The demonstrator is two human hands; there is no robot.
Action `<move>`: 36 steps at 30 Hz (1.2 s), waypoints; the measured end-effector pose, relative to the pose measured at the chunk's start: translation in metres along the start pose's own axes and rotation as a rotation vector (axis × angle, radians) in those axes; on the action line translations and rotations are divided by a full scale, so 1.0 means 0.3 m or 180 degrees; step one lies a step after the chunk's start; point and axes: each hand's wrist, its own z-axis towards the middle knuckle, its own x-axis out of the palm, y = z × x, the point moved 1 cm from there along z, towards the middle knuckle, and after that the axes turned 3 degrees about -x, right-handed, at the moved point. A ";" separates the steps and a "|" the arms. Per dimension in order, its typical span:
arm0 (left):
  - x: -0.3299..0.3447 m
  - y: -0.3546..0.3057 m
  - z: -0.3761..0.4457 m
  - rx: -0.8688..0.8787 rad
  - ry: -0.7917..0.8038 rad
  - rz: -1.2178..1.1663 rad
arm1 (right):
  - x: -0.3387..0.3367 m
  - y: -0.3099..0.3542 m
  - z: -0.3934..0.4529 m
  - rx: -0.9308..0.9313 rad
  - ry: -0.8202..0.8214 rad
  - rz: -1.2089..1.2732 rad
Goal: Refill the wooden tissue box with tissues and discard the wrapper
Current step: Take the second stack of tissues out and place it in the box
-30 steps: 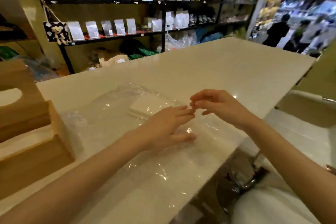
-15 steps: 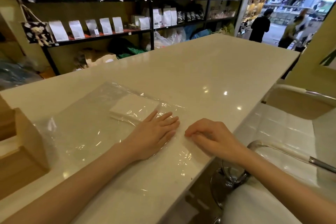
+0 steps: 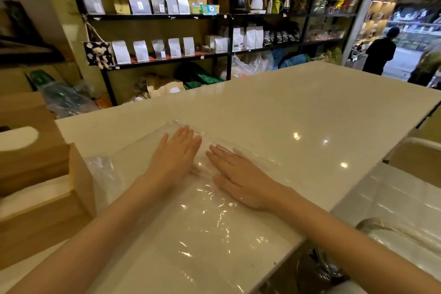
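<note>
A clear plastic wrapper [image 3: 202, 227] lies spread flat on the white counter [image 3: 298, 107]. Both my hands rest palm-down on it, side by side. My left hand [image 3: 176, 153] lies flat near the wrapper's far edge, fingers together and pointing away. My right hand [image 3: 236, 174] presses the plastic just to its right, fingers spread slightly. The small white stack of tissues seen earlier under the plastic is hidden by my hands. The wooden tissue box [image 3: 35, 174] stands at the left edge, with white tissue showing in its parts.
Black shelves [image 3: 167, 16] with pouches and kettles line the far wall. Bags lie on the floor behind the counter. A white chair with a metal frame [image 3: 393, 198] stands at the right. People stand in the doorway at far right.
Both hands slid forward over the wrapper and now lie flat, covering the tissue stack. The right hand came down from above the counter onto the plastic. The view tilted back left.
</note>
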 end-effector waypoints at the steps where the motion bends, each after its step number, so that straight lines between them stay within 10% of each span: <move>1: 0.009 0.038 0.006 -0.0041 0.0055 0.0059 | 0.003 0.006 0.011 -0.0006 0.0073 -0.0040; 7: 0.059 0.129 0.045 0.0036 0.0342 -0.0689 | 0.004 0.024 0.025 0.0006 0.0224 -0.0178; 25: 0.086 0.119 0.049 0.0219 0.0485 0.0704 | -0.032 0.056 -0.411 0.0125 0.0118 -0.0030; 36: 0.087 0.110 0.037 0.0285 0.0418 0.0557 | -0.082 0.099 -0.566 0.0136 -0.0847 0.0089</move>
